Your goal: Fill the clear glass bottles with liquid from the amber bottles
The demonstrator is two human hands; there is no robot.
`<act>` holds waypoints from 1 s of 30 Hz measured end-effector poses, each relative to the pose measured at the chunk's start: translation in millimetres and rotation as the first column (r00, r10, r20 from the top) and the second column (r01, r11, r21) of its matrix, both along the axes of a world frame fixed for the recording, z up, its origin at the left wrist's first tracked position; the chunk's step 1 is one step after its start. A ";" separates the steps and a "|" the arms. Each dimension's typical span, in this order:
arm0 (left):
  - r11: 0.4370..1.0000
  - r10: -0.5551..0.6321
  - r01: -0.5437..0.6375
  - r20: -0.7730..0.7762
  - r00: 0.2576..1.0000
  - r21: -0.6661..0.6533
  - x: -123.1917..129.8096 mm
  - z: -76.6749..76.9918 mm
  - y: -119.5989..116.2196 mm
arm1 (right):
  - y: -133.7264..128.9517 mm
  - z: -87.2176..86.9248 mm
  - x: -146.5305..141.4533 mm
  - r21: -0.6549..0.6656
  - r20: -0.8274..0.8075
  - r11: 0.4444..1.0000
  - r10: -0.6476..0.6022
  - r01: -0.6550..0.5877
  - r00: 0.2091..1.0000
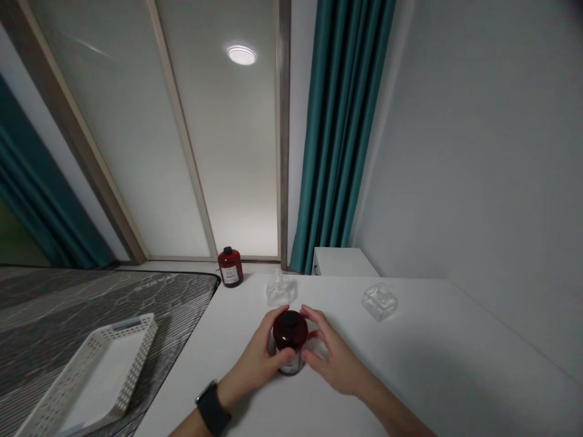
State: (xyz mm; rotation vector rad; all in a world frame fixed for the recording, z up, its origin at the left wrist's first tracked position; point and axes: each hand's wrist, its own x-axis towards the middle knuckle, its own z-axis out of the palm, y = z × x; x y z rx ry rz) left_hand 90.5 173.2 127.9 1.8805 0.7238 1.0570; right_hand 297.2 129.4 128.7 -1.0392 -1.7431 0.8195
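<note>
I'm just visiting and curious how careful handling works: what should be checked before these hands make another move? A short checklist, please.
1. Left hand and right hand both at the near red bottle: ok, one on each side.
2. That bottle upright: ok.
3. Its cap tight: cannot tell.
4. Grip firm enough to lift: cannot tell.
5. Clear space just beyond it: not ok, I'd judge; a clear glass bottle stands close.
6. Far red bottle well away from the table edge: not ok, it's near the corner.
</note>
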 end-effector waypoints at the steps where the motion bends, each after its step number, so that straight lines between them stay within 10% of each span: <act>1: 0.999 0.001 -0.001 0.009 1.000 -0.053 0.0 0.6 -0.8 | -0.4 6.1 -0.6 0.049 0.018 0.999 -0.008 0.007 1.000; 5: 0.989 0.049 -0.044 0.035 0.998 -0.142 3.7 3.5 -4.5 | 8.8 40.4 -1.8 0.191 0.127 0.973 -0.156 0.130 0.980; 12: 0.990 0.043 -0.030 0.092 0.995 -0.138 5.2 6.1 -6.6 | 27.6 92.9 -21.2 0.181 0.681 0.978 -0.047 -0.106 0.731; 21: 0.981 -0.096 0.097 0.012 0.995 -0.170 -3.8 18.2 -4.4 | 29.0 121.7 -8.4 0.075 0.706 0.907 0.246 -0.415 0.665; 26: 0.983 -0.094 0.100 0.044 0.995 -0.155 -1.5 16.2 -7.5 | 18.6 130.3 -12.7 0.122 0.774 0.886 0.198 -0.448 0.601; 30: 0.989 -0.084 0.090 0.058 0.995 -0.120 0.5 7.3 -6.1 | 9.1 117.6 -25.7 0.171 0.646 0.893 0.218 -0.417 0.732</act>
